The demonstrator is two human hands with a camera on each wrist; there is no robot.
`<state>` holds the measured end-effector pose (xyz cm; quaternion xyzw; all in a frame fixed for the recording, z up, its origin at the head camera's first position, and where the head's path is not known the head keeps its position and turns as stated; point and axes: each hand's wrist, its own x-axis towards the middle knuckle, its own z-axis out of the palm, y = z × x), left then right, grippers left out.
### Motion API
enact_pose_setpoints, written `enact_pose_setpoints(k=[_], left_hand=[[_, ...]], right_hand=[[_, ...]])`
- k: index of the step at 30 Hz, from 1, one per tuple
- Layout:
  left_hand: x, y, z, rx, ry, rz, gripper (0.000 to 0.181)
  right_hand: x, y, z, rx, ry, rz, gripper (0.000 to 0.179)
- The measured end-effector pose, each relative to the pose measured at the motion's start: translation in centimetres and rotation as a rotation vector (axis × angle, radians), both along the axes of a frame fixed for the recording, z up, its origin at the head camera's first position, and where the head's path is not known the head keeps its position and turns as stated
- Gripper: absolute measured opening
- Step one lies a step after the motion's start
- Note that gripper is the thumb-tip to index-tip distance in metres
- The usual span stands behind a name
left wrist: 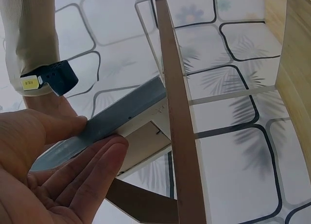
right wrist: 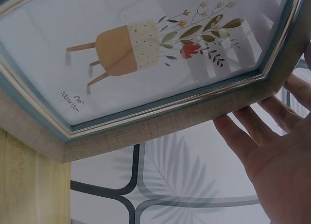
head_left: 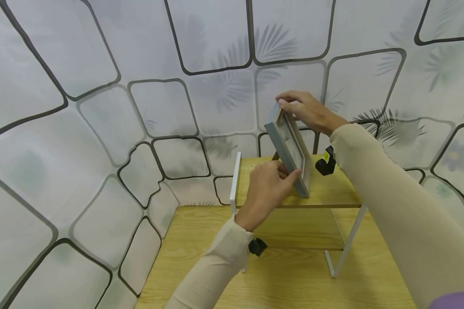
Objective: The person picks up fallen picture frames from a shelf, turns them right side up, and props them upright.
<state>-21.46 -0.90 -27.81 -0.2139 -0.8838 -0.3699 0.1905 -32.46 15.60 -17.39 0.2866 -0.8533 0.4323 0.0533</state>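
Observation:
A picture frame (head_left: pixel 283 143) with grey-blue sides stands tilted, its lower end at the top of a small wooden table (head_left: pixel 334 189). My left hand (head_left: pixel 267 186) pinches the frame's near edge low down, thumb on one side and fingers on the other. Up at the top corner, my right hand (head_left: pixel 309 112) grips the frame between thumb and fingers. In the right wrist view the picture (right wrist: pixel 116 51) shows a legged flowerpot with a red flower, inside a beige, silver and blue border. From behind the frame a dark brown strip (left wrist: pixel 146 204) sticks out.
The table has white metal legs (head_left: pixel 352 234) and a lower wooden shelf (head_left: pixel 305 227). It stands on a wood-patterned floor (head_left: pixel 193 253), against a patterned wall covering (head_left: pixel 224 103). Something purple (head_left: pixel 456 300) shows at the lower right corner.

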Motion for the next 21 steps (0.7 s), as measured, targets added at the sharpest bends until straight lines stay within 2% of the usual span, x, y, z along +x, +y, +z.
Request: enact_pose_setpoints(k=[6,21], left_hand=[[0.0,-0.3,0.0,-0.011,0.007,0.005,0.031],[0.0,-1.1,-0.1,0.007,0.020,0.023,0.028]], right_hand=[[0.1,0.5,-0.1,-0.002,0.017,-0.033,0.052],[1.3,2.3,0.0,0.075,0.069,-0.134,0.057]])
